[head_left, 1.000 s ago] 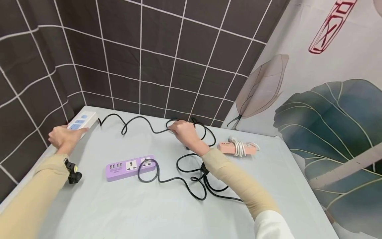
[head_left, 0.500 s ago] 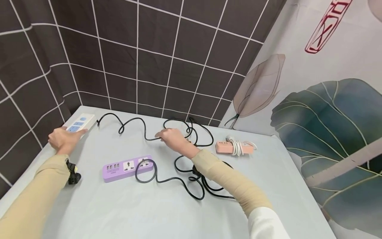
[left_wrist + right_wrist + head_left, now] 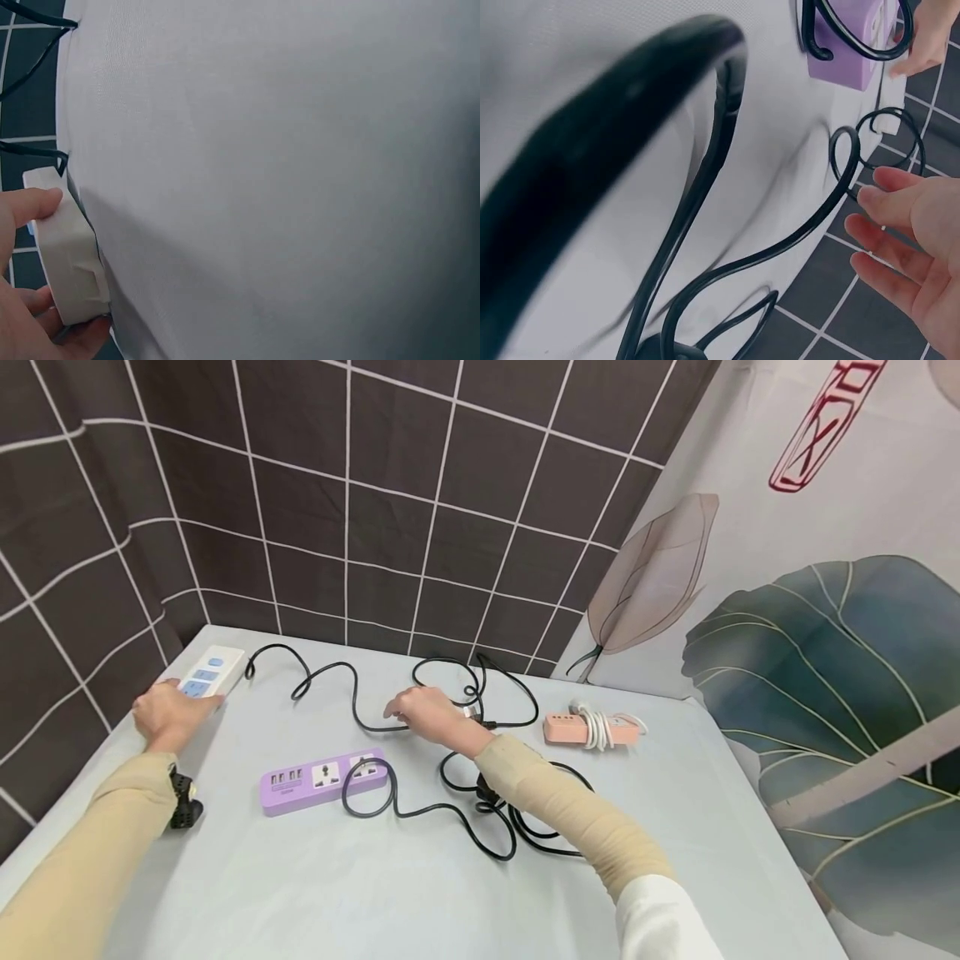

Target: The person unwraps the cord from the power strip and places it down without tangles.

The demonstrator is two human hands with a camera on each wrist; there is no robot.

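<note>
My left hand [image 3: 174, 714] grips the near end of a white power strip [image 3: 213, 670] with blue sockets at the table's back left. In the left wrist view, thumb and fingers close round the strip's white casing [image 3: 67, 251]. A wavy black cord [image 3: 355, 693] runs from this strip towards my right hand [image 3: 427, 714], which hovers over the cord mid-table. Seen from the right wrist, that hand's fingers [image 3: 889, 244] are spread and loosely bent, with nothing visibly pinched. Beside the right wrist lies a plug [image 3: 474, 717], partly hidden.
In front lies a purple power strip [image 3: 300, 785], its black cord [image 3: 450, 810] looping across it and bunching under my right forearm. A pink power strip [image 3: 566, 729] wrapped in white cord sits at right. Dark gridded cloth [image 3: 390, 527] stands behind the table [image 3: 360, 893].
My right hand has moved left and nearer, pulling the black cord's bend forward, and its fingers have loosened from the cord. My left hand stays on the white power strip.
</note>
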